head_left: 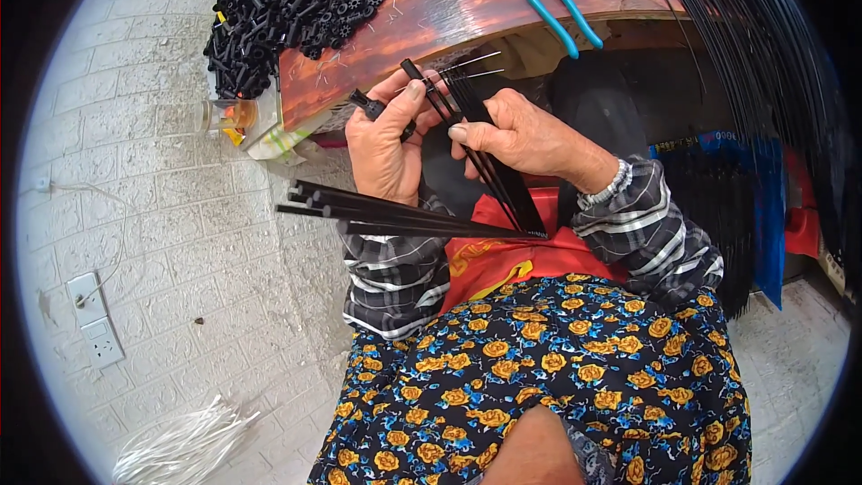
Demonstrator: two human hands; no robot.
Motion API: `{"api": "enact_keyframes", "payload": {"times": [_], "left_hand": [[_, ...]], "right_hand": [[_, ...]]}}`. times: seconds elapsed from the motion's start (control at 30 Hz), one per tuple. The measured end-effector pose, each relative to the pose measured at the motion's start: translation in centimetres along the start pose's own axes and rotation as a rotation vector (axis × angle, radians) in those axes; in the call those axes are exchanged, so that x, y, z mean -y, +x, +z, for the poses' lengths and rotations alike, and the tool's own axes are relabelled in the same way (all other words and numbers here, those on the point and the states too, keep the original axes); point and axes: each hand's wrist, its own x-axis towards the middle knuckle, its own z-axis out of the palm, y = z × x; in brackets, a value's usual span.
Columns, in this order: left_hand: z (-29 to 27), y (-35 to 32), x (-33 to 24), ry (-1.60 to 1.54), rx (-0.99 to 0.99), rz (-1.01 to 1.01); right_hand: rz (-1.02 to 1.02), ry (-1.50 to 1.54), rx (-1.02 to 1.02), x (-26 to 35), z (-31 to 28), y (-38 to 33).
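My left hand (388, 144) is closed around a black plastic tube-shaped fitting (366, 105), its end showing past the thumb. Between that thumb and fingers is also the tip of a thin black rod (411, 68). My right hand (530, 136) grips a bundle of thin black rods (510, 193), like umbrella ribs, with the thumb laid across them. Two fine metal wires (478, 64) stick out to the right above the fingers. Lower down, more black rods (359, 208) fan out leftward over my left forearm, meeting the bundle at my lap.
On the reddish wooden table (431, 13) lies a heap of black plastic fittings (296, 9). Blue-handled pliers (548, 4) overhang its front edge. Long black rods (754, 45) hang at the right. A clear jar (229, 115) stands by the table corner; white strips (189, 445) lie at lower left.
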Motion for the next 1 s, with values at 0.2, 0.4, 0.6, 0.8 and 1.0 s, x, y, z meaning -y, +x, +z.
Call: {"api": "enact_keyframes", "payload": {"times": [0.2,0.4,0.6,0.8,1.0], "left_hand": [[0.5,-0.3,0.2,-0.018,-0.046,0.046],[0.7,-0.3,0.8,0.051,-0.096,0.107],[1.4,-1.0,0.9,0.055,-0.107,0.163],[1.7,-1.2,1.6,0.113,-0.146,0.239],[1.9,-1.3,1.8,0.122,-0.223,0.199]], "right_hand": [[-0.046,-0.024,-0.022,0.2,0.4,-0.1],[-0.274,-0.281,-0.245,-1.9,0.9,0.2],[-0.333,-0.496,-0.383,0.0,0.8,-0.2],[-0.289,-0.408,-0.465,0.7,1.3,0.4],[-0.314,-0.37,-0.478,0.2,1.5,0.6]]}}
